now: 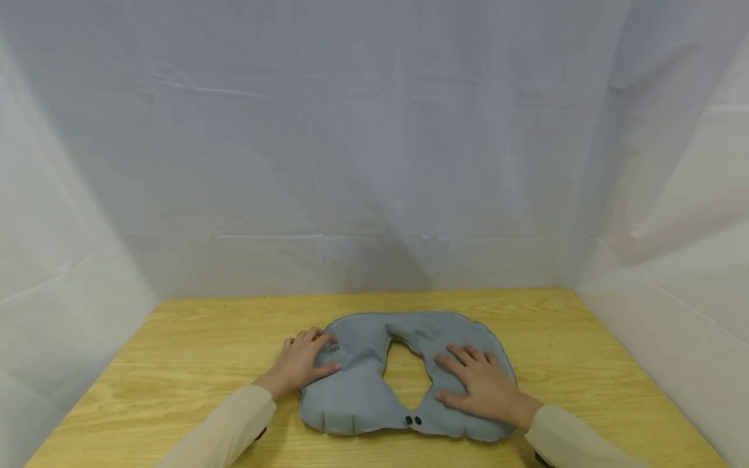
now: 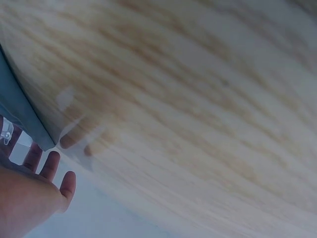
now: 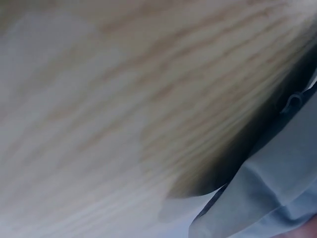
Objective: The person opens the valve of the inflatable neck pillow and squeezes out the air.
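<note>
A gray inflatable pillow [image 1: 365, 396] lies on a wooden counter [image 1: 205, 351] beneath a person's left hand [image 1: 300, 365] and right hand [image 1: 484, 385], fingers apart, resting on opposite sides, two dark snaps [image 1: 409, 420] nearer the right fingers.

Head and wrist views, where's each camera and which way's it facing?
Head: worn on the head, facing forward and down at the gray pillow on the table; left hand, right hand and sleeves show.
Left wrist: worn there, looking at table and pillow edge; the fingers show lower left.
Right wrist: worn there, looking at table and pillow; a patch of skin shows, bottom right.
Both wrist views share table and pillow.
</note>
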{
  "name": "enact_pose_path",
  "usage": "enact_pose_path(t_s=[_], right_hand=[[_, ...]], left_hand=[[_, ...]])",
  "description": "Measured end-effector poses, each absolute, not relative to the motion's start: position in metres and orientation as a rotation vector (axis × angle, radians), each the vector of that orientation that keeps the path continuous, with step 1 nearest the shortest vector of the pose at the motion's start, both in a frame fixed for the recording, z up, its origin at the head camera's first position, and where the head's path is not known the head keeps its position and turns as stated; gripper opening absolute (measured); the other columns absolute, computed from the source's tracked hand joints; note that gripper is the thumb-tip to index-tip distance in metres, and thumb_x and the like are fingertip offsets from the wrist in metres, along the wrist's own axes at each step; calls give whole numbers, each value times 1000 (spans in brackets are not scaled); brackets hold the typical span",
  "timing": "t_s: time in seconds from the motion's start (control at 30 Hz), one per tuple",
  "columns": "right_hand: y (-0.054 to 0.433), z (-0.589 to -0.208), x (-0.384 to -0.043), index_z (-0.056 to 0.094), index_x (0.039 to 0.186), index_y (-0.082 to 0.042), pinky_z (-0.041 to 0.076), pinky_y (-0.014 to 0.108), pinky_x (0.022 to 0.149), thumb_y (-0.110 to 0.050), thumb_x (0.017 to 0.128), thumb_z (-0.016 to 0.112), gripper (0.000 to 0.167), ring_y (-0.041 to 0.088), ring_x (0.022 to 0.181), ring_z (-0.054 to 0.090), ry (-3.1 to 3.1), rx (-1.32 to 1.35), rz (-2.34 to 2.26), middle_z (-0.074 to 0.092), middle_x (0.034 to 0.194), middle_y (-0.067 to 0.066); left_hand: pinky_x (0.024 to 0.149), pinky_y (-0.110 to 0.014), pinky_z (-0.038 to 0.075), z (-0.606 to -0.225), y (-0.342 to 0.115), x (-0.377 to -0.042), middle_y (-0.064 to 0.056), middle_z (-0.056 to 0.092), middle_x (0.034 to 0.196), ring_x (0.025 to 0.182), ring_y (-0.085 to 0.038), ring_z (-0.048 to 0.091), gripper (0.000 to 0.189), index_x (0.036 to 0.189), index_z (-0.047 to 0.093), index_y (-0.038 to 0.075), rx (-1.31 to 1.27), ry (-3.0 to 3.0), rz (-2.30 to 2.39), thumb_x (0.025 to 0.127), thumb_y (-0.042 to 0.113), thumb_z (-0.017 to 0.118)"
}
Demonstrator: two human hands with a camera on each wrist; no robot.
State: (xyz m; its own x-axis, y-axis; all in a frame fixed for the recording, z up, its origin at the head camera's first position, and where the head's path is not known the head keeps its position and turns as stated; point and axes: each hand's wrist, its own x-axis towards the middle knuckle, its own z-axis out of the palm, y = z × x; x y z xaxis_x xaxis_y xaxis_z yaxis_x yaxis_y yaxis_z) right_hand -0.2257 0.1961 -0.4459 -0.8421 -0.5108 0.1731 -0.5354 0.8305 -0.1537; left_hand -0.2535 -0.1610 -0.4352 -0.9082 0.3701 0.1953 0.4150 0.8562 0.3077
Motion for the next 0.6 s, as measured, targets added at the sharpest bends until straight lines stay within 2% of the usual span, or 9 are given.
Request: enact_pose_path(t_s=[0.6], right_hand=[[191,-441,-228,54,127,-25,32,67,87,-68,82,44,62,39,119,44,-2958,833,219,49,132,10]], left_hand=[[82,-47,32,-436,-162,-255,-5,51,116,108,-30,48,41,114,58,20,-611,-2894,-488,81,44,66]])
